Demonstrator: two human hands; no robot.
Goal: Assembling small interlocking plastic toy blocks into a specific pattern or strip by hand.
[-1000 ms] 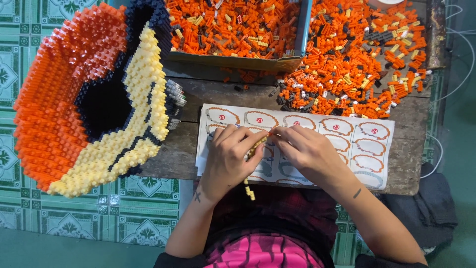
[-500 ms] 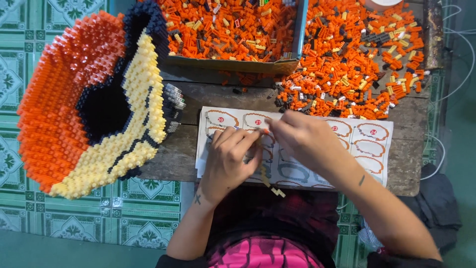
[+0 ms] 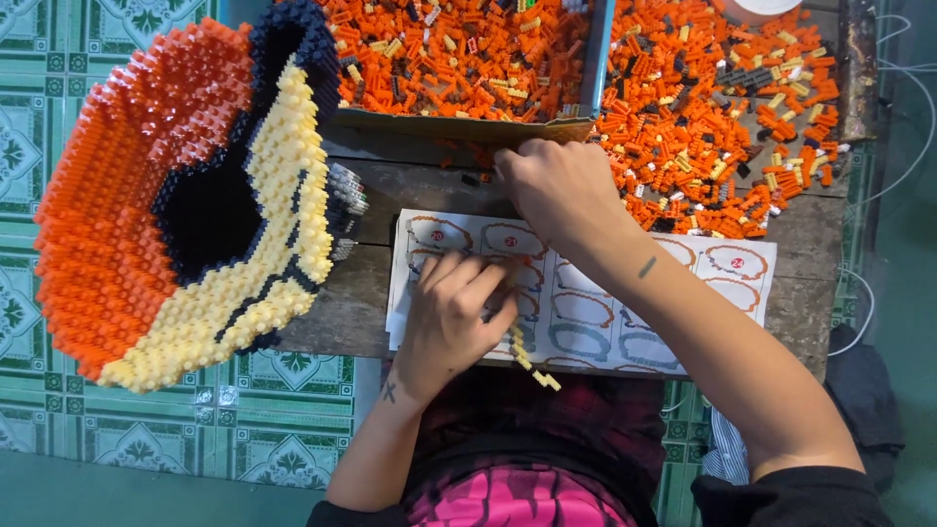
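My left hand (image 3: 451, 320) rests on a printed instruction sheet (image 3: 722, 283) on the wooden table and pinches a short chain of pale yellow bricks (image 3: 527, 356) that hangs off the table's near edge. My right hand (image 3: 554, 185) reaches forward across the sheet, fingers curled down at the lip of a cardboard box (image 3: 459, 125) full of loose orange bricks (image 3: 449, 49). What the right fingers touch is hidden under the hand. A big curved brick model (image 3: 176, 195), orange, dark blue and pale yellow, overhangs the table's left end.
A loose heap of orange, yellow and dark bricks (image 3: 712, 107) covers the table at the back right. Green patterned floor tiles (image 3: 39, 176) lie to the left and below. White cables (image 3: 888, 117) run along the right side. My pink and dark clothing fills the bottom.
My right hand has left the yellow chain and moved forward to the box edge. The left hand has kept the chain, which now hangs lower off the table's near edge.
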